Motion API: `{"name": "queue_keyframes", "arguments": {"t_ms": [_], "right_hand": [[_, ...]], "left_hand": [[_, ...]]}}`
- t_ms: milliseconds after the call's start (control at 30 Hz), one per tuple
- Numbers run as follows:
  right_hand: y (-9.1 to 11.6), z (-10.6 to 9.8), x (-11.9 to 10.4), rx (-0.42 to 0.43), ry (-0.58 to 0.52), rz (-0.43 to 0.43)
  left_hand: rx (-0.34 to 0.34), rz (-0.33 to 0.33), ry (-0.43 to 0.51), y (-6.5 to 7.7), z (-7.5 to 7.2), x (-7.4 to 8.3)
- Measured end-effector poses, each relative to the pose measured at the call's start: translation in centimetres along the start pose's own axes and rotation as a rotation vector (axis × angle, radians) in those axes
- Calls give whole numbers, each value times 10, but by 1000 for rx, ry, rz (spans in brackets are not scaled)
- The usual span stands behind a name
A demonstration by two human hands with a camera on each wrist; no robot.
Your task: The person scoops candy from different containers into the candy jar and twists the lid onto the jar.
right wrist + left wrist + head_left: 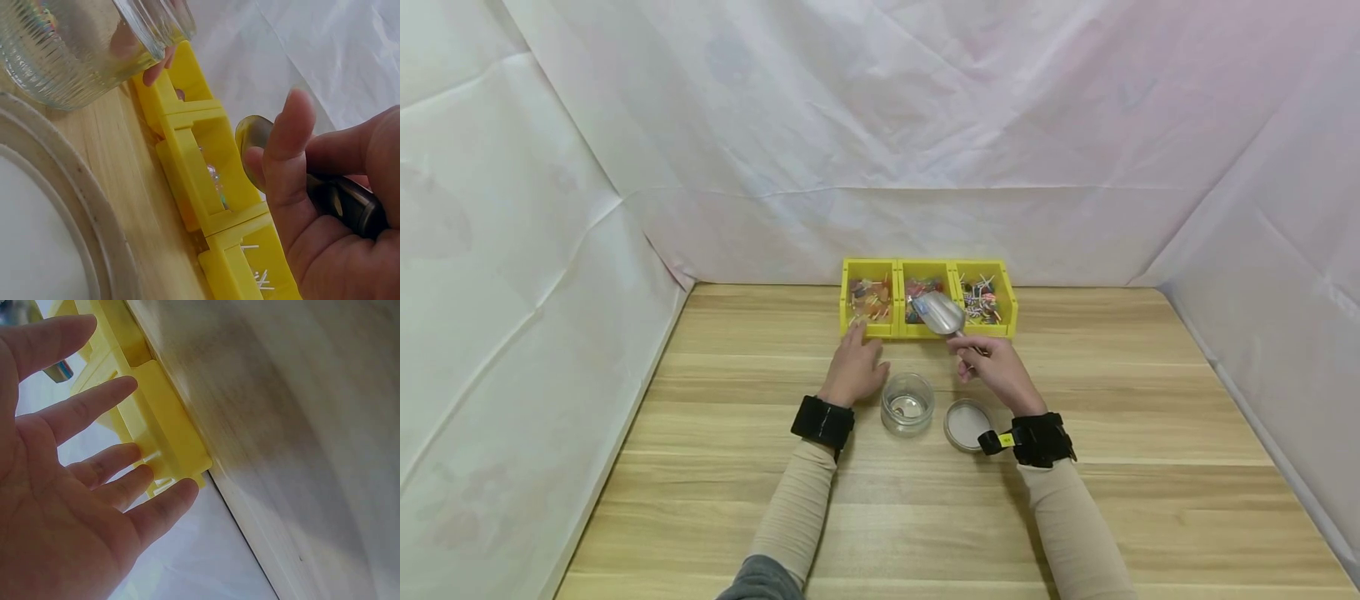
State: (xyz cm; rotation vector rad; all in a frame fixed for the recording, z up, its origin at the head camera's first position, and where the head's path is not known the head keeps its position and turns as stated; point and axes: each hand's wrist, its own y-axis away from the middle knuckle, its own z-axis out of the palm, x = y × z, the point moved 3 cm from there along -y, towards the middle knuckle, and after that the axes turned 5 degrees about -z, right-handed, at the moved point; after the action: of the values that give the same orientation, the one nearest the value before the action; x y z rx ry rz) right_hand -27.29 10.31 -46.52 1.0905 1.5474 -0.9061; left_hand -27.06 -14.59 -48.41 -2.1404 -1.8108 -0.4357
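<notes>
My right hand [997,372] grips the handle of a metal scoop [942,315]. Its bowl hangs over the middle compartment of a yellow three-part bin [898,292], and something small and shiny lies at its tip. In the right wrist view, the dark scoop handle [345,203] runs through the curled fingers. My left hand [853,367] spreads its fingers by the front of the left compartment; whether they touch it I cannot tell. Between the hands stands an open glass jar [907,412]. A round lid [964,423] lies right of it, beneath the right wrist.
Lollipops with orange tops [872,302] fill the left compartment, wrapped candies [921,287] the middle one, and lollipops with white sticks [981,300] the right. White cloth [880,225] hangs behind the bin and along both sides of the wooden table [722,467].
</notes>
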Motion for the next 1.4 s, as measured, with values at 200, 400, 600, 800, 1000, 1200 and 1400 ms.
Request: {"name": "queue_keyframes", "arguments": {"t_ms": [200, 400, 600, 800, 1000, 1200, 1400], "right_hand": [[2, 1, 3, -8, -14, 2], [6, 2, 1, -19, -22, 0], [9, 2, 0, -21, -19, 16], [12, 2, -1, -27, -18, 23], [15, 1, 0, -23, -12, 20], [16, 0, -2, -23, -28, 18], [17, -1, -2, -24, -34, -7]], "left_hand": [[-12, -11, -8, 0, 0, -1], [-21, -27, -9, 0, 1, -3], [-12, -21, -22, -1, 2, -4], [-9, -25, -19, 0, 1, -3], [-8, -24, -7, 0, 1, -2], [-24, -25, 8, 1, 0, -1], [-21, -31, -6, 1, 1, -3]]}}
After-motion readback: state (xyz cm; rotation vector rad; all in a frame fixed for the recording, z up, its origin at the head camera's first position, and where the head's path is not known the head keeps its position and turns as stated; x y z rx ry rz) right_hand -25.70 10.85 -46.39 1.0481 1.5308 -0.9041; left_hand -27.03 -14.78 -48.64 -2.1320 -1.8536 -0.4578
